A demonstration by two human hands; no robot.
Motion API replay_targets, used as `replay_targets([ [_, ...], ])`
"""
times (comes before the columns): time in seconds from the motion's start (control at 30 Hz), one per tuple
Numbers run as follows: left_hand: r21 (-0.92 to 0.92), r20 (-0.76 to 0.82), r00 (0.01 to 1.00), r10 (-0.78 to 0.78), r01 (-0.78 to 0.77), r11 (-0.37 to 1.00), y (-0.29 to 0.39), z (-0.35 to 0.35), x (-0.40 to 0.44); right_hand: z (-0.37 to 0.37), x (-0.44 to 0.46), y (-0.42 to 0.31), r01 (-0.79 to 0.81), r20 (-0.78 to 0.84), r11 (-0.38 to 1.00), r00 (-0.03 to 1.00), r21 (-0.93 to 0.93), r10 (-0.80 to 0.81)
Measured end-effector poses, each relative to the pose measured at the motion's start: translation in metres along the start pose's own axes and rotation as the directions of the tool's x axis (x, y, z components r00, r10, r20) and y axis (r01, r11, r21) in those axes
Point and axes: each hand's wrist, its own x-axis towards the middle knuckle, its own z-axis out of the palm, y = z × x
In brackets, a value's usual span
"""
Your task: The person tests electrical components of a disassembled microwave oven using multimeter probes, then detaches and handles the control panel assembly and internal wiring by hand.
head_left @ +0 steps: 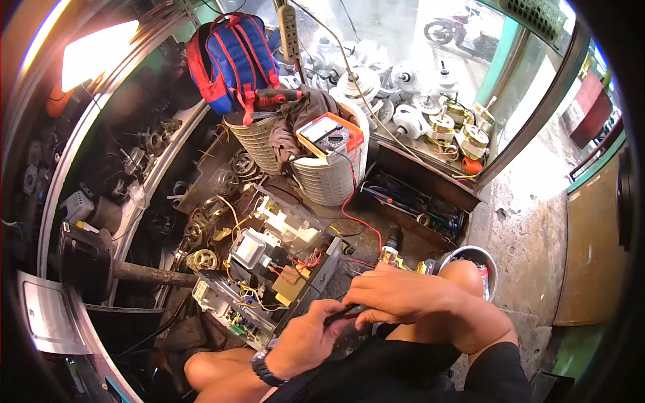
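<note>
My left hand (pixel 308 340), with a dark watch on its wrist, is closed in front of my body. My right hand (pixel 396 293) meets it from the right, fingers bent and pinched together. Between them is a thin dark item (pixel 349 313), mostly covered by my fingers; its kind cannot be made out. Just beyond my hands lies an opened appliance (pixel 328 264) with a silver metal box (pixel 255 250), a yellow block (pixel 291 285), loose wires and a circuit board (pixel 225 314). An orange analog multimeter (pixel 330 136) rests on a white ribbed drum, its red lead (pixel 353 195) running down towards my right hand.
A dark toolbox (pixel 413 201) full of hand tools stands ahead, right of the ribbed drum (pixel 329 180). A metal bucket (pixel 492 260) sits beside my right knee. Behind are a blue and red backpack (pixel 236 60) and several motors (pixel 441 127). A hammer (pixel 158 274) lies left.
</note>
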Motion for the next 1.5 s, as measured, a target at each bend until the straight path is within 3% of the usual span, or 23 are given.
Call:
replay_targets([
  [0.1, -0.047, -0.069, 0.998, -0.005, 0.002, 0.999, 0.008, 0.024, 0.016, -0.009, -0.01, 0.016, -0.043, 0.13, 0.996, 0.99, -0.082, 0.054],
  [0.17, -0.08, -0.14, 0.99, 0.028, -0.04, 0.996, 0.013, 0.041, 0.029, -0.028, -0.025, 0.033, -0.137, 0.069, 0.979, 0.986, -0.153, 0.149],
  [0.23, -0.159, -0.419, 0.887, 0.192, -0.28, 0.947, 0.011, 0.06, 0.033, -0.048, -0.045, 0.063, -0.221, -0.159, 0.956, 0.968, -0.191, 0.192],
  [0.3, 0.052, -0.322, 0.889, 0.326, -0.328, 0.943, -0.009, 0.076, 0.025, -0.071, -0.048, 0.053, -0.339, -0.458, 0.876, 0.754, 0.342, 0.471],
  [0.37, -0.091, -0.122, 0.981, 0.153, -0.165, 0.982, -0.041, 0.111, 0.032, -0.073, -0.054, 0.065, -0.042, -0.752, 0.821, 0.377, 0.569, 0.541],
  [0.4, -0.311, -0.093, 0.992, -0.083, 0.051, 0.949, -0.071, 0.141, 0.038, -0.072, -0.057, 0.073, 0.091, -0.816, 0.824, 0.231, 0.56, 0.529],
  [0.43, -0.508, -0.017, 0.953, -0.304, 0.253, 0.823, -0.109, 0.173, 0.046, -0.072, -0.058, 0.08, 0.224, -0.848, 0.819, 0.079, 0.528, 0.525],
  [0.47, -0.593, 0.004, 0.889, -0.458, 0.371, 0.715, -0.147, 0.197, 0.058, -0.073, -0.062, 0.084, 0.277, -0.876, 0.833, 0.09, 0.478, 0.473],
  [0.53, -0.32, -0.209, 0.899, -0.383, 0.308, 0.896, -0.211, 0.224, 0.083, -0.072, -0.057, 0.079, 0.288, -0.88, 0.834, 0.087, 0.471, 0.468],
  [0.57, -0.32, -0.229, 0.897, -0.378, 0.297, 0.9, -0.218, 0.227, 0.099, -0.07, -0.056, 0.079, 0.278, -0.882, 0.839, 0.09, 0.468, 0.462],
  [0.63, -0.251, -0.231, 0.829, -0.51, 0.456, 0.854, -0.223, 0.231, 0.129, -0.065, -0.051, 0.078, 0.249, -0.87, 0.835, 0.114, 0.492, 0.479],
  [0.73, -0.222, -0.247, 0.786, -0.566, 0.523, 0.823, -0.23, 0.243, 0.154, -0.061, -0.043, 0.077, 0.183, -0.853, 0.834, 0.165, 0.52, 0.496],
  [0.83, -0.259, -0.254, 0.86, -0.442, 0.379, 0.888, -0.233, 0.244, 0.157, -0.06, -0.038, 0.079, 0.152, -0.838, 0.832, 0.228, 0.533, 0.495],
  [0.87, -0.232, -0.213, 0.859, -0.465, 0.418, 0.878, -0.229, 0.24, 0.158, -0.06, -0.036, 0.08, 0.141, -0.831, 0.827, 0.232, 0.543, 0.506],
  [0.97, -0.198, -0.288, 0.82, -0.494, 0.454, 0.869, -0.221, 0.24, 0.165, -0.056, -0.029, 0.082, 0.118, -0.827, 0.832, 0.251, 0.541, 0.503],
  [1.1, -0.247, -0.391, 0.84, -0.376, 0.298, 0.922, -0.236, 0.252, 0.17, -0.053, -0.021, 0.084, 0.062, -0.801, 0.824, 0.288, 0.563, 0.525],
  [1.17, -0.17, -0.455, 0.831, -0.321, 0.273, 0.947, -0.221, 0.241, 0.164, -0.054, -0.019, 0.085, 0.02, -0.766, 0.818, 0.364, 0.575, 0.53],
  [1.23, -0.299, -0.321, 0.904, -0.281, 0.185, 0.936, -0.204, 0.231, 0.154, -0.052, -0.017, 0.087, 0.045, -0.743, 0.788, 0.368, 0.614, 0.558],
  [1.27, -0.282, -0.435, 0.883, -0.179, 0.055, 0.958, -0.197, 0.238, 0.148, -0.052, -0.016, 0.087, 0.047, -0.72, 0.765, 0.382, 0.642, 0.58],
  [1.3, -0.285, -0.426, 0.887, -0.176, 0.053, 0.957, -0.183, 0.236, 0.141, -0.053, -0.018, 0.088, 0.046, -0.697, 0.743, 0.389, 0.668, 0.603],
  [1.37, -0.515, -0.326, 0.934, -0.148, -0.044, 0.856, -0.148, 0.234, 0.117, -0.053, -0.018, 0.089, 0.05, -0.694, 0.732, 0.369, 0.679, 0.619],
  [1.4, -0.5, -0.413, 0.911, -0.026, -0.203, 0.842, -0.123, 0.223, 0.099, -0.054, -0.017, 0.088, 0.068, -0.698, 0.73, 0.366, 0.68, 0.616],
  [1.5, -0.195, -0.367, 0.921, 0.131, -0.214, 0.957, -0.062, 0.17, 0.064, -0.054, -0.018, 0.088, 0.096, -0.712, 0.735, 0.357, 0.672, 0.604],
])
